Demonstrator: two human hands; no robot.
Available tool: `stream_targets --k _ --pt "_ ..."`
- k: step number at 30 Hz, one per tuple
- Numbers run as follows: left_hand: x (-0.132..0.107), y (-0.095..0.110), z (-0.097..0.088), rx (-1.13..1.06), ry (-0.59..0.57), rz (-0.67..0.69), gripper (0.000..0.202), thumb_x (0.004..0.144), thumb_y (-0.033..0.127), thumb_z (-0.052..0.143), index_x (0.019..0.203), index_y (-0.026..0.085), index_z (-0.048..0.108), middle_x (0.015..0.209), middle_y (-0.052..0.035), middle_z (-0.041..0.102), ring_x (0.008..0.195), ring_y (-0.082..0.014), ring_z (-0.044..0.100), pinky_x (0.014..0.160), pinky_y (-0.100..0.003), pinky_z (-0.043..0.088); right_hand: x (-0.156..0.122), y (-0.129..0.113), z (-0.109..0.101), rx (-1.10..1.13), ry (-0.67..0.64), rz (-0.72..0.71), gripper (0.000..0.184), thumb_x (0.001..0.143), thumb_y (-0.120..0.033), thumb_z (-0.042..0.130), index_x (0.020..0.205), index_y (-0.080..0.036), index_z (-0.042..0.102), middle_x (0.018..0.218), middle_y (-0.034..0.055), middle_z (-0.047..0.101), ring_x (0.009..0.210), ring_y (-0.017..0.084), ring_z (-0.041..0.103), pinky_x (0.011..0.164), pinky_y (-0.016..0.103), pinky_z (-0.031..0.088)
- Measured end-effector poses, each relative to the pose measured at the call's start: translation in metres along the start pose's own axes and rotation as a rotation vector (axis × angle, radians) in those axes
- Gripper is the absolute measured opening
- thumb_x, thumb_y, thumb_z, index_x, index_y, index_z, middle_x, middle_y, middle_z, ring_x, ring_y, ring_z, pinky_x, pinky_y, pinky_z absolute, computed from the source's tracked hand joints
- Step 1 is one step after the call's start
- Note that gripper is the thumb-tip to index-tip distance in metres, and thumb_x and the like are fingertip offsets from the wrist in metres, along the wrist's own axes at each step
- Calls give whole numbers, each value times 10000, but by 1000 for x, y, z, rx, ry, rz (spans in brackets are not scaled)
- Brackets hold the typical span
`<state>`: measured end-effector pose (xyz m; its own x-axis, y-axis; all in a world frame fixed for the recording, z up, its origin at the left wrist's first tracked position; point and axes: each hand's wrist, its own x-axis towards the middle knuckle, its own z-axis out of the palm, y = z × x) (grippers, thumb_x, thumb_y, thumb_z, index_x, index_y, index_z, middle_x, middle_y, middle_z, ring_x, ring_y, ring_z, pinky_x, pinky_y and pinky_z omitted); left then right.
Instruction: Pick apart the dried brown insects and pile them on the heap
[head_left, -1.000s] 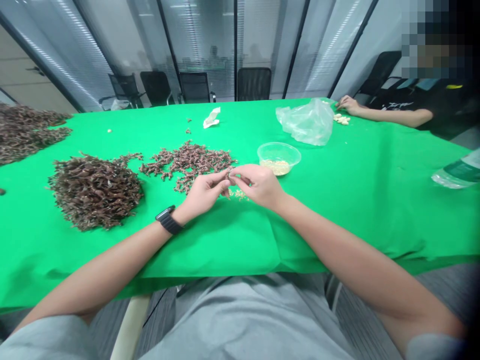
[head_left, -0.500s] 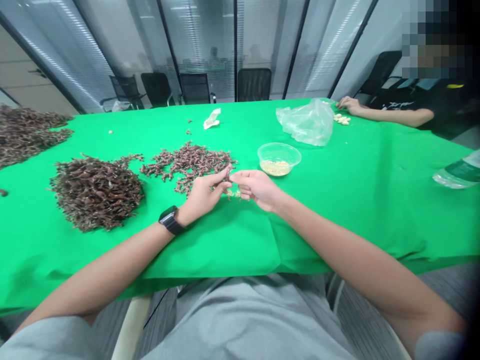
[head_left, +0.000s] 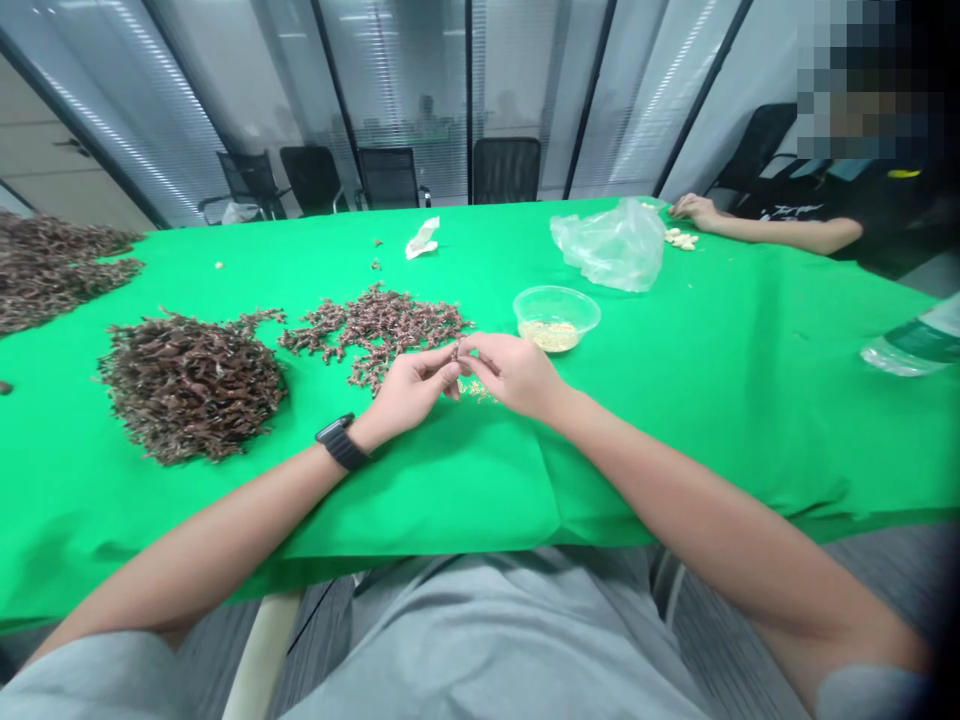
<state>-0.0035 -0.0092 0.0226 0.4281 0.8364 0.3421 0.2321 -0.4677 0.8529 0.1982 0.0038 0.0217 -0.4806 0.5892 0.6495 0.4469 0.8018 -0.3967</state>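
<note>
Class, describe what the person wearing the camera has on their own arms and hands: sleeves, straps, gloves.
The left hand and right hand wear no gloves. A black watch on a dark band circles the left wrist. Short grey sleeves show at the bottom corners; the forearms are uncovered.

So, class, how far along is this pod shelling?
Done: pale seeds thinly line the clear plastic bowl. In hand: left hand and right hand pinch one small brown pod. Left: likely plenty; a reddish-brown pod pile and a dark-brown pod heap lie beside.
</note>
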Motion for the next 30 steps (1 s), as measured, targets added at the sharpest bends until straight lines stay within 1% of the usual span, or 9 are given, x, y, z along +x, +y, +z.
stream_targets --k 2,5,9,13,15,18,23,26,30 --pt "-1 -1 1 24 25 4 461 960 468 607 1165 82 755 685 -35 701 638 -132 621 678 -239 505 0 -3 2 60 16 63 121 986 -259 547 964 -177 633 665 -33 525 606 117 473 632 263 338" --pt "-1 -5 2 145 102 46 511 959 441 616 1326 91 678 730 -28 725 635 -133 635 666 -235 508 2 -10 9 278 77 285 116 959 -279 571 919 -178 611 565 -72 438 501 95 391 538 252 285" --pt "1 -14 0 390 173 195 523 963 399 617 1415 136 613 905 -56 783 727 -150 689 737 -247 548 7 -18 11 664 82 596 179 912 -332 632 833 -177 590 565 -62 487 447 75 355 450 238 248" --pt "2 -18 -5 552 156 398 487 981 265 581 1461 186 570 1245 -106 738 1018 -171 717 954 -274 542 13 -22 4 1123 -40 855 315 804 -365 781 727 -191 529 498 -117 317 428 53 229 411 210 240" --pt "2 -17 -5 573 154 426 501 984 232 569 1483 200 543 1284 -103 721 1055 -160 709 979 -267 532 14 -22 1 1258 -110 915 392 762 -365 827 683 -203 479 491 -137 230 442 48 178 409 200 210" --pt "1 -14 -4 518 195 334 497 974 273 594 1462 189 565 1118 -76 776 899 -140 718 882 -245 553 13 -20 1 1127 -39 849 335 785 -401 804 747 -189 547 505 -121 290 446 57 219 420 215 212" --pt "1 -11 0 340 201 122 484 970 379 588 1376 122 647 732 -16 742 620 -120 637 639 -212 513 7 -14 3 427 179 392 149 903 -316 671 934 -170 665 540 -87 398 497 83 336 510 254 249" --pt "1 -9 0 255 194 80 498 965 409 590 1353 107 665 685 -9 717 586 -118 612 613 -214 500 4 -8 4 241 162 237 136 932 -297 642 971 -172 678 563 -83 404 518 87 364 552 260 272" --pt "0 -5 1 174 168 66 516 949 429 617 1348 106 670 674 -12 707 588 -122 626 632 -223 514 2 -3 5 139 106 174 152 960 -318 612 955 -180 675 571 -77 422 524 93 385 575 260 288"
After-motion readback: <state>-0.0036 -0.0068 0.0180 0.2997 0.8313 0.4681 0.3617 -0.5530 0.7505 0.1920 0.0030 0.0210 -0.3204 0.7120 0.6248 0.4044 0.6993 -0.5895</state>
